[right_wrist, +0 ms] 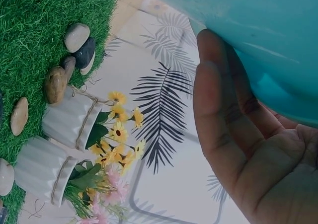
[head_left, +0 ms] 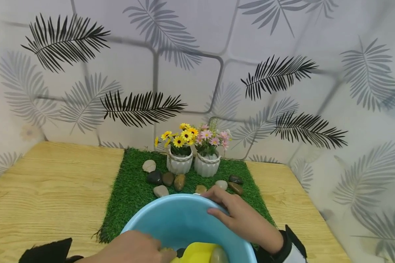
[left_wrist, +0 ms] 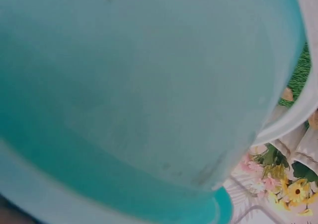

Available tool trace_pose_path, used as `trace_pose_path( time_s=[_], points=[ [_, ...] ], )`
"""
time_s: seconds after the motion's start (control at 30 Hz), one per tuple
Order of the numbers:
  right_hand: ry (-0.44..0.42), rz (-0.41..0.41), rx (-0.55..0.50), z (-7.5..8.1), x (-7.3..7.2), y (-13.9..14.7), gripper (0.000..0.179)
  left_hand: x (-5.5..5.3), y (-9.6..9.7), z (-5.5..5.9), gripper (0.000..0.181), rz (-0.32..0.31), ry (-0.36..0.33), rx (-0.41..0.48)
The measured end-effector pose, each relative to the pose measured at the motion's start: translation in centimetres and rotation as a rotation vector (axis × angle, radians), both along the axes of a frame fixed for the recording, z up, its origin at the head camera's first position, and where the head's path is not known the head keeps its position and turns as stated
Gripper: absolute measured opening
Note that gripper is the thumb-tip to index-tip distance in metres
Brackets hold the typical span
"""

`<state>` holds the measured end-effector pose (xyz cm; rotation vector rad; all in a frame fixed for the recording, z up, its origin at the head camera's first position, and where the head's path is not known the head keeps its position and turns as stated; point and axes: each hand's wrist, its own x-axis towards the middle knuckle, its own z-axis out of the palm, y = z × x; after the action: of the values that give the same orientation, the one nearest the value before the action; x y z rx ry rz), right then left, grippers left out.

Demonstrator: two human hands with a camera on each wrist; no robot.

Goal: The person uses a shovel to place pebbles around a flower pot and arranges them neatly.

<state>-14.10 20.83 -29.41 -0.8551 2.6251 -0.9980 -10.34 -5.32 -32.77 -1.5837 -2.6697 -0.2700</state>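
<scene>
A light blue basin (head_left: 181,210) stands at the front of the table, partly over the grass mat. My right hand (head_left: 247,223) grips its right rim, thumb inside and fingers outside; in the right wrist view those fingers (right_wrist: 211,100) lie against the outer wall. My left hand (head_left: 131,250) reaches into the basin and grips a yellow scoop (head_left: 197,252), whose lower part is cut off by the frame. A smooth beige stone (head_left: 219,255) shows at the scoop. Only the basin's wall (left_wrist: 164,85) fills the left wrist view; the hand is hidden there.
Behind the basin, a green grass mat (head_left: 118,204) lies on the wooden table (head_left: 52,190). Two white pots, one with yellow flowers (head_left: 185,136) and one with pink flowers (head_left: 214,140), stand near the wall. Several smooth stones (head_left: 179,182) lie around them.
</scene>
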Motion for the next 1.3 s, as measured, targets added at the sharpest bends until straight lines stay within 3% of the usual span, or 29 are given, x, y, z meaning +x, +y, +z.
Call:
trace_pose_path(
  time_s=[0.13,0.43,0.6,0.77,1.1,1.3],
  points=[
    [0.016,-0.002,0.000,0.0,0.1,-0.1,0.027,0.0,-0.2,0.4,0.022,-0.008,0.045,-0.030],
    [0.002,-0.001,-0.003,-0.1,0.1,0.0,0.026,-0.1,-0.3,0.8,0.024,-0.042,0.026,0.007],
    [-0.003,-0.001,-0.008,0.0,0.1,0.0,0.026,-0.3,-0.9,0.7,0.030,-0.070,0.065,0.064],
    [-0.005,-0.006,-0.005,0.0,0.1,-0.1,0.026,-0.5,-1.6,0.9,0.035,-0.056,0.013,0.116],
    [-0.016,-0.018,0.011,0.0,0.0,0.0,0.029,-1.5,-3.3,2.7,0.034,-0.028,-0.093,0.060],
    [-0.052,-0.029,-0.008,0.1,-0.1,0.0,0.034,-2.2,-5.5,3.8,0.036,0.065,-0.155,0.078]
  ],
)
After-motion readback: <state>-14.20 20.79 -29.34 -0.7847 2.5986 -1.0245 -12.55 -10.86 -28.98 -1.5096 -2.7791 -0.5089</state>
